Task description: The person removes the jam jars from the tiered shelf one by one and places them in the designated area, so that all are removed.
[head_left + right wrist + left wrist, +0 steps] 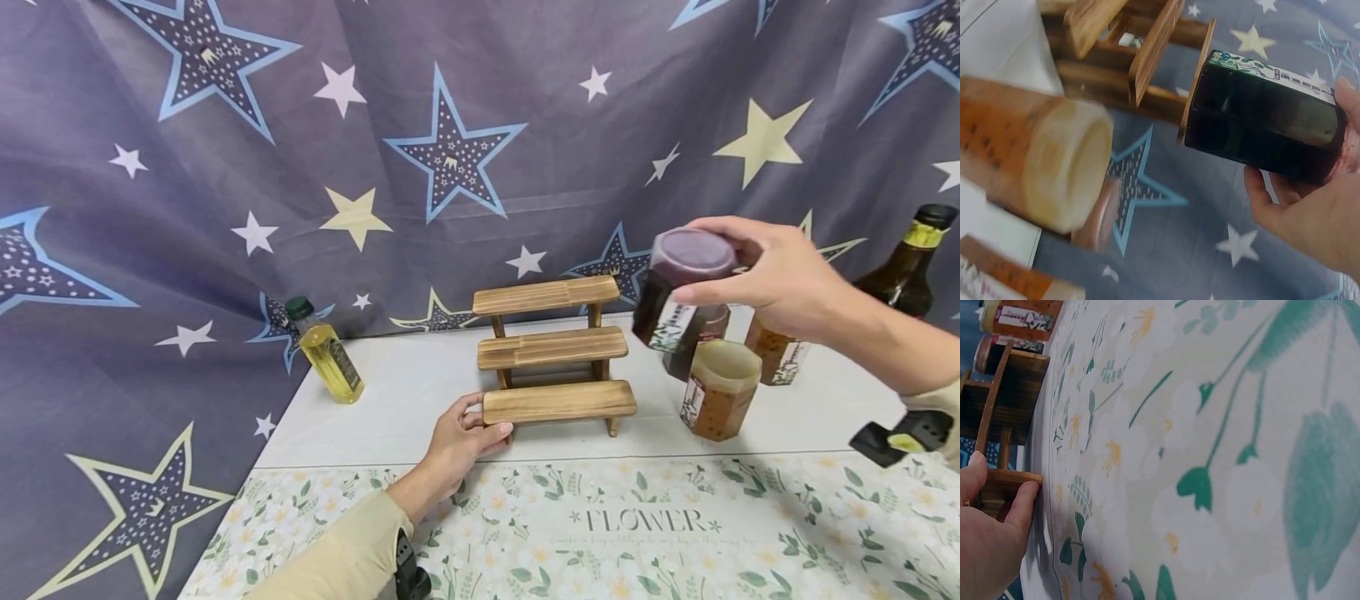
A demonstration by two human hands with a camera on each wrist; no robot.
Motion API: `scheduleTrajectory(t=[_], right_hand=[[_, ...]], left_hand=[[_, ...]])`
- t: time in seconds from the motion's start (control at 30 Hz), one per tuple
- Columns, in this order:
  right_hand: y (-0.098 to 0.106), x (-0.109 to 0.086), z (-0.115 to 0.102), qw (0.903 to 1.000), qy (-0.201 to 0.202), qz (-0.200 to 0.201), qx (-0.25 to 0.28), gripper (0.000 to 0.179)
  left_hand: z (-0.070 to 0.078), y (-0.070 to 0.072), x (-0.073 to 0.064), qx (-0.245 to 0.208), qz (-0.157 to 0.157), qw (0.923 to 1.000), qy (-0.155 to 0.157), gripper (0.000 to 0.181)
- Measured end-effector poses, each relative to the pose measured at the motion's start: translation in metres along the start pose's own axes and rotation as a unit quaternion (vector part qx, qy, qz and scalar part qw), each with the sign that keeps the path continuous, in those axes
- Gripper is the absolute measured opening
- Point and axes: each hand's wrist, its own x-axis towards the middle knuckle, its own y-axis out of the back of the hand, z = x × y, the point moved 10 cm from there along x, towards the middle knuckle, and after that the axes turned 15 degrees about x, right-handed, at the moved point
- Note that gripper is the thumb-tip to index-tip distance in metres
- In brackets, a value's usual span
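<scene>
My right hand (787, 279) holds a dark jar (651, 304) with a purplish lid by its upper part, raised off the table to the right of a three-step wooden shelf (551, 348). The right wrist view shows the jar's (1260, 122) dark sides and label, with the hand (1316, 215) at its lid end. At the shelf's lowest step, my left hand (459, 440) grips the left end; thumb and fingers pinch the wood in the left wrist view too. Below the raised jar stands an orange-brown jar (720, 396) with a pale lid.
Behind that jar are another dark jar (681, 360) and a second orange-brown jar (780, 357). A dark glass bottle (900, 279) stands at far right, a yellow oil bottle (332, 360) at left. A star-patterned curtain (450, 250) hangs behind the table; a floral cloth (637, 550) covers its front.
</scene>
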Motion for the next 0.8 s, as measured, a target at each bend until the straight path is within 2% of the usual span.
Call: scheduleTrajectory(t=[0.13,0.27,0.4,0.57,0.7,0.8], right_hand=[[0.029,-0.006,0.013,0.9992,-0.012,0.032,-0.018,0.073],[0.055,-0.011,0.032,0.9981,-0.027,0.049,-0.027,0.072],[0.078,-0.018,0.052,0.9979,-0.031,0.056,0.012,0.065],[0.103,-0.027,0.071,0.9936,0.016,0.081,0.077,0.061],[0.121,-0.032,0.086,0.9901,0.045,0.112,0.072,0.061],[0.133,-0.036,0.103,0.9874,0.051,0.136,0.064,0.064]], left_hand=[[0.0,0.0,0.0,0.001,0.001,1.0,0.0,0.072],[0.0,0.0,0.001,0.0,0.002,1.0,0.001,0.071],[0.0,0.0,0.0,-0.001,0.003,1.0,0.002,0.071],[0.0,0.0,0.001,-0.003,0.002,1.0,0.004,0.071],[0.0,0.0,0.001,-0.003,0.002,1.0,0.005,0.072],[0.0,0.0,0.002,-0.003,0.003,1.0,0.005,0.072]])
